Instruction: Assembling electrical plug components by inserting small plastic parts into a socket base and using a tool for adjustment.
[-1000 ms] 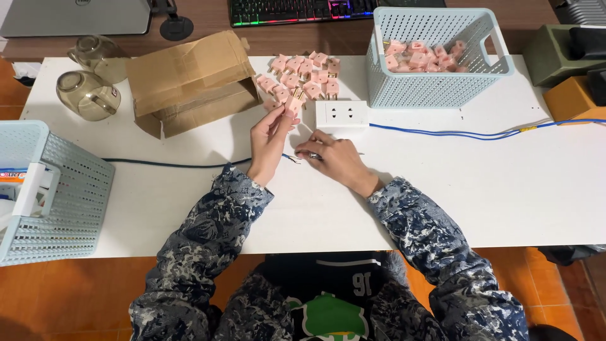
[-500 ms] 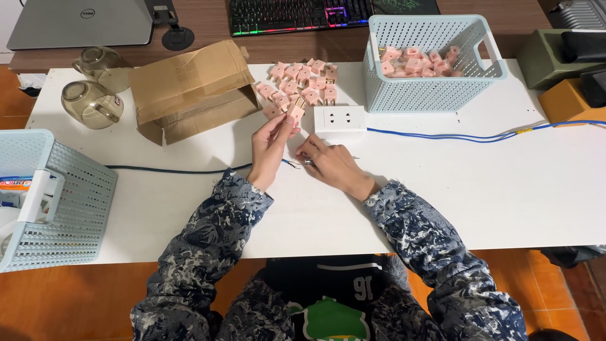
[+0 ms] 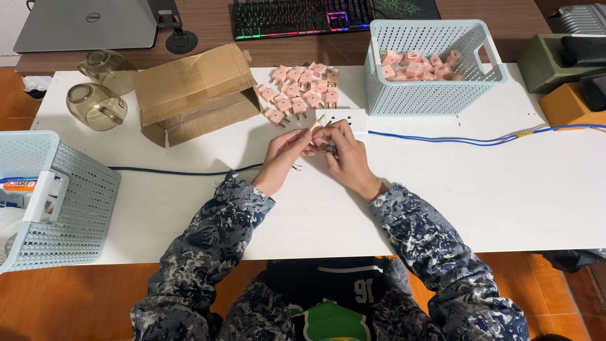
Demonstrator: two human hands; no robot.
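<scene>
My left hand [image 3: 285, 155] and my right hand [image 3: 346, 156] meet over the white table [image 3: 480, 189], just in front of a white power strip [image 3: 344, 118]. Between their fingertips sits a small pink plug [image 3: 317, 127] with brass pins. My right hand also pinches a small dark metal piece [image 3: 331, 149]; its kind is unclear. Beyond my hands, several loose pink plugs [image 3: 302, 90] lie in a pile.
A pale blue basket [image 3: 435, 95] at the back right holds more pink plugs. An open cardboard box [image 3: 192, 95] lies left of the pile, with two glass cups [image 3: 95, 104] beyond. Another blue basket [image 3: 60, 208] stands at the left edge. Blue cables [image 3: 480, 139] run across.
My left hand has come down from the plug pile with a pink plug. Both hands have drawn together in front of the power strip.
</scene>
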